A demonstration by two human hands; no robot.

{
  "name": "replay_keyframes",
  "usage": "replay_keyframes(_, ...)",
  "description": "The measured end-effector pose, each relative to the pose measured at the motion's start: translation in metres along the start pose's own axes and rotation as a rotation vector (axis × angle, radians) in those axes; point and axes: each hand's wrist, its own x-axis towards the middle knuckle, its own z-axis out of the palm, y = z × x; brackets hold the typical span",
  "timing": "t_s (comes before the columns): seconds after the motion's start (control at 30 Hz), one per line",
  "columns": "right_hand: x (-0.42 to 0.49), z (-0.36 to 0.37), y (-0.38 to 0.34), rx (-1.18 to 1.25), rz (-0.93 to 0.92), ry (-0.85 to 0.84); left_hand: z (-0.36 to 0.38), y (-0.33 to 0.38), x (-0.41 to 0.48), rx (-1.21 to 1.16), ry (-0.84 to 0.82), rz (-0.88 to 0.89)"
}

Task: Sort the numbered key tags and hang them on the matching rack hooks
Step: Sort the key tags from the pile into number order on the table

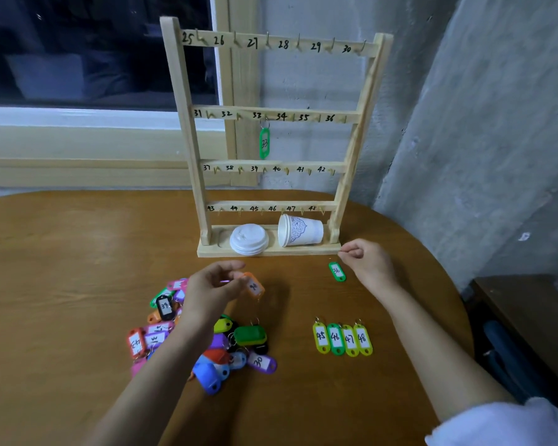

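Light: moderate, indoor, from overhead; window (78,53) far beyond the left hand (213,284) is dark.
Shadows: soft, on the table (62,252) just right of the left hand.
Glare: pale sheen on the table, left of that hand.
Blur: left hand and its orange tag (255,286) smeared (number unreadable).
Distortion: rack (187,123) uprights lean, far table edge curves.

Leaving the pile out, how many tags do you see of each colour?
Green: 3 (tag 33, tag 36, tag 46)
Yellow: 3 (tag 45, tag 47, tag 48)
Orange: 1 (orange tag, held by the left hand)
Total: 7
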Motion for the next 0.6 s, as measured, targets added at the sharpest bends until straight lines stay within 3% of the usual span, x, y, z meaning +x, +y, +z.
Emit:
replay_keyframes(0.3,-0.076,-0.003,-0.049,0.302,-0.172,-0.187,0.001,0.009,-0.022,-0.120,-0.044,-0.012)
replay_keyframes(0.6,-0.106,0.013,-0.081,0.336,-0.237,-0.407,-0.002,0.012,-0.030,-0.013,-0.085,0.062)
